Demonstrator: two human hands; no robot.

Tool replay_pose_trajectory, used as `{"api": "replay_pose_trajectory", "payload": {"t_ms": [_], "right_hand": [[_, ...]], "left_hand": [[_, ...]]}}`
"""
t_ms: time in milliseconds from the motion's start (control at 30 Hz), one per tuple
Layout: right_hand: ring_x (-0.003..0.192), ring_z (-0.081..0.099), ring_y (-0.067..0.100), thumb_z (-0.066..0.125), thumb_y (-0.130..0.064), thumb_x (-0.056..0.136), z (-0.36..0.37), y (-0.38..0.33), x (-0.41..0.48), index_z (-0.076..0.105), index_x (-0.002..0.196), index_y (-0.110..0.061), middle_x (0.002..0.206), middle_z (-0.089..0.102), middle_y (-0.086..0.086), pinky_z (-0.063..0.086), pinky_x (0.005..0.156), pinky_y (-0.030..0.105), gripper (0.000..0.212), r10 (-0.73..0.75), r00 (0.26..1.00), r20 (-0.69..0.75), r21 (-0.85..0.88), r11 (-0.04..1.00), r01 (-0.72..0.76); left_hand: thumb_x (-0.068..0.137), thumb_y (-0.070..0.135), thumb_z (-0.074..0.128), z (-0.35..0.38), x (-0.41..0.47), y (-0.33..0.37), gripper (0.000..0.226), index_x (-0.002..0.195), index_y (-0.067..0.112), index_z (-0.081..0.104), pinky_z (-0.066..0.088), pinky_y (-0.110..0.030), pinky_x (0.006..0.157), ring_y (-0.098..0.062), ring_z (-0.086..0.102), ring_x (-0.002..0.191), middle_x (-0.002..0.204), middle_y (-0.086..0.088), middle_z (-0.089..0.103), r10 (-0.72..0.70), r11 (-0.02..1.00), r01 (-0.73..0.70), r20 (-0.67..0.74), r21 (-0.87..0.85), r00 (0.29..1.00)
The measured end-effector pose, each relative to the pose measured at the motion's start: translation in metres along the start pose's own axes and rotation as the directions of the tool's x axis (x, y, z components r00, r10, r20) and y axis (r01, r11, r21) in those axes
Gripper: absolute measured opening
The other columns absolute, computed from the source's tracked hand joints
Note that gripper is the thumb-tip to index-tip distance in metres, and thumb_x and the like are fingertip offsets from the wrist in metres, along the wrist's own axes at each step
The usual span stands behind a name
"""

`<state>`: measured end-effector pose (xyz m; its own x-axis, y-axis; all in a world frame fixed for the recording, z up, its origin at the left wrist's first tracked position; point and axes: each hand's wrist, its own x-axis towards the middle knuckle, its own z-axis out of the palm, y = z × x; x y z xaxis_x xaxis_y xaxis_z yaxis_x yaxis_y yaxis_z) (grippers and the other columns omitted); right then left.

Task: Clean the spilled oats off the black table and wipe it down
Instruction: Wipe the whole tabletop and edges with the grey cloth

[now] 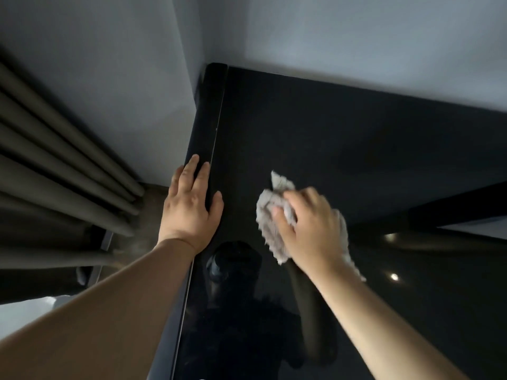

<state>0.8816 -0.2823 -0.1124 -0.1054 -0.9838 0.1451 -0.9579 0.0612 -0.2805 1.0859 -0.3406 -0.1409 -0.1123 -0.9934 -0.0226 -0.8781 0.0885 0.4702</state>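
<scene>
Your left forearm (109, 311) ran in from bottom left, nearest the lens. Left hand (189, 207) lay flat and relaxed on the left edge of the table (329, 133), fingers straight, gripping nothing; it looked like a brace so you could lean in. Right hand (310, 229) had its fingers curled over a bunched grey cloth (270, 215), pressing it onto the top near that edge, slightly motion-blurred; I'd read that as mid-wipe. Cloth was wadded, not folded, probably to trap crumbs. No oats showed on the part of the top in view, so pick-up looked done and this was wipe-down; the right side ran out of frame, can't vouch for it. Top was glossy black, mirroring your silhouette and two ceiling lights (394, 276). Table sat tight in a corner against pale walls (356, 37); a dark pleated curtain (55, 160) hung to the left.
</scene>
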Motion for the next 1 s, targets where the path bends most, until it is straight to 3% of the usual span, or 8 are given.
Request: {"api": "replay_pose_trajectory", "payload": {"t_ms": [100,167,267,367,500,667,767,1000], "right_hand": [[0.072,0.057,0.007,0.057,-0.045,0.086,-0.023,-0.015,-0.044,0.062,0.092,-0.030,0.081,0.054,-0.012,0.047,0.058,0.028,0.017,0.039,0.988,0.149,0.283,0.956,-0.080],[0.071,0.055,0.010,0.062,-0.037,0.084,-0.036,-0.012,-0.036,0.064,0.089,-0.023,0.079,0.055,-0.009,0.047,0.060,0.029,0.015,0.058,0.998,0.040,0.362,0.930,-0.069],[0.082,0.056,0.019,0.062,-0.036,0.085,-0.036,0.015,0.008,0.063,0.090,-0.019,0.089,0.057,-0.001,0.047,0.066,0.033,0.018,0.151,0.972,-0.182,0.214,0.971,-0.110],[0.091,0.057,0.025,0.052,-0.045,0.091,-0.012,0.039,0.026,0.063,0.100,-0.018,0.100,0.055,0.003,0.046,0.069,0.035,0.030,0.336,0.925,-0.177,0.124,0.940,-0.318],[0.067,0.056,0.024,0.052,-0.042,0.090,0.017,0.010,-0.016,0.063,0.089,-0.016,0.082,0.057,0.004,0.029,0.057,0.028,0.027,0.286,0.907,-0.309,-0.059,0.946,-0.318],[0.059,0.050,0.016,0.054,-0.041,0.090,0.000,-0.036,-0.114,0.061,0.087,-0.020,0.077,0.052,-0.003,0.029,0.055,0.025,0.022,0.193,0.968,-0.160,-0.027,0.979,-0.200],[0.059,0.052,0.010,0.054,-0.043,0.089,-0.014,-0.051,-0.164,0.062,0.085,-0.023,0.076,0.051,-0.009,0.040,0.054,0.025,0.022,0.140,0.989,-0.050,0.207,0.970,-0.127],[0.082,0.056,0.017,0.056,-0.046,0.088,-0.036,-0.023,-0.080,0.060,0.086,-0.021,0.091,0.054,-0.003,0.046,0.067,0.032,0.025,0.366,0.913,-0.183,0.303,0.904,-0.302]], "left_hand": [[0.094,0.034,0.046,0.001,0.000,0.001,0.057,0.146,0.015,0.033,0.023,-0.043,0.116,-0.028,0.018,0.144,0.158,-0.003,0.019,0.019,1.000,-0.019,0.001,0.000,1.000],[0.094,0.035,0.046,0.001,0.000,0.001,0.058,0.147,0.015,0.032,0.023,-0.043,0.116,-0.029,0.018,0.143,0.158,-0.003,0.019,0.020,1.000,-0.020,0.000,-0.002,1.000],[0.096,0.037,0.043,0.001,0.000,0.000,0.058,0.147,0.016,0.030,0.021,-0.042,0.117,-0.027,0.016,0.144,0.158,-0.001,0.016,0.022,1.000,-0.022,0.002,0.004,1.000],[0.096,0.040,0.041,0.000,0.000,-0.001,0.058,0.148,0.017,0.028,0.021,-0.042,0.117,-0.027,0.015,0.144,0.159,-0.001,0.015,0.031,1.000,-0.031,-0.007,-0.003,0.999],[0.097,0.042,0.038,0.001,0.000,-0.005,0.058,0.148,0.017,0.029,0.022,-0.042,0.116,-0.026,0.016,0.144,0.158,-0.001,0.016,0.034,0.999,-0.034,-0.016,-0.015,0.999],[0.097,0.040,0.039,-0.006,-0.014,-0.007,0.056,0.147,0.016,0.030,0.025,-0.042,0.114,-0.030,0.021,0.142,0.159,-0.002,0.016,0.052,0.998,-0.052,0.010,-0.027,0.999],[0.096,0.033,0.046,-0.014,-0.051,-0.016,0.055,0.146,0.014,0.033,0.032,-0.040,0.109,-0.033,0.033,0.136,0.156,-0.006,0.022,-0.002,0.991,0.003,0.008,-0.137,1.000],[0.098,0.037,0.041,-0.016,-0.153,-0.033,0.062,0.152,0.031,0.012,0.037,-0.039,0.102,-0.031,0.038,0.132,0.156,-0.007,0.018,-0.126,0.960,0.145,0.093,-0.240,0.988]]}}
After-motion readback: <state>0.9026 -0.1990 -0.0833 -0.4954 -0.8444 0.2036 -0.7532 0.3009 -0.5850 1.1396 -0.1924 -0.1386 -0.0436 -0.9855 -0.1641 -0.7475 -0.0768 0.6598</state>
